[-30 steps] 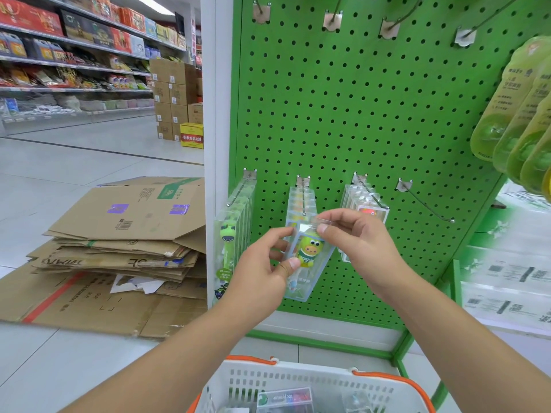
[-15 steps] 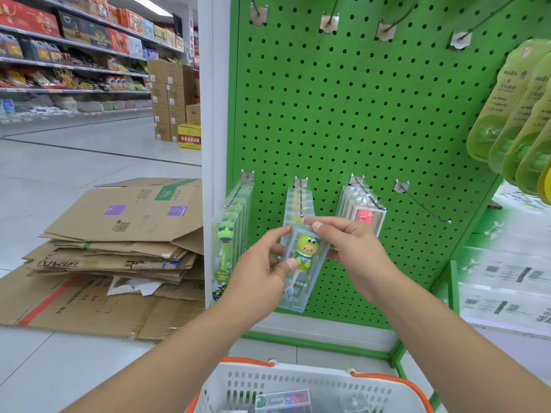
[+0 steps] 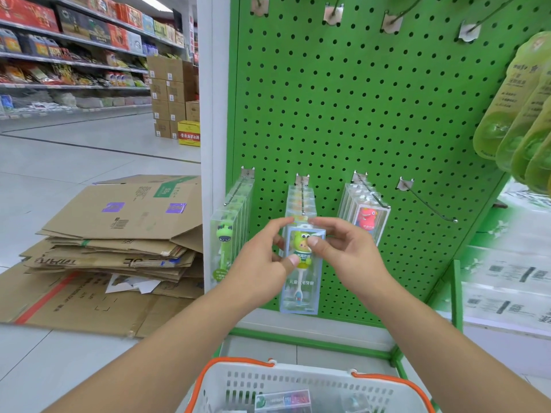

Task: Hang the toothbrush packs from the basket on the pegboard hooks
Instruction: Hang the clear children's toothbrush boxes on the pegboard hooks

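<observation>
Both hands hold a clear toothbrush pack (image 3: 301, 287) with a green cartoon figure, upright in front of the green pegboard (image 3: 357, 114). My left hand (image 3: 262, 263) grips its left side, thumb on the front. My right hand (image 3: 343, 248) pinches its top right corner. The pack's top is at the tip of the middle hook (image 3: 302, 192), which carries several packs. The left hook (image 3: 238, 189) carries green-figure packs, the third hook (image 3: 369, 192) carries red-figure packs (image 3: 368, 219). A white basket (image 3: 298, 389) with orange handles sits below, with packs inside.
A bare hook (image 3: 429, 201) juts out to the right of the filled ones; several bare hooks run along the pegboard's top. Yellow-green packages (image 3: 518, 114) hang at the right. Flattened cardboard boxes (image 3: 113, 242) lie on the floor at left. Stocked shelves stand far left.
The pack has gone from tilted to upright and risen a little toward the middle hook's tip. My right hand's thumb has moved onto the pack's front near the top.
</observation>
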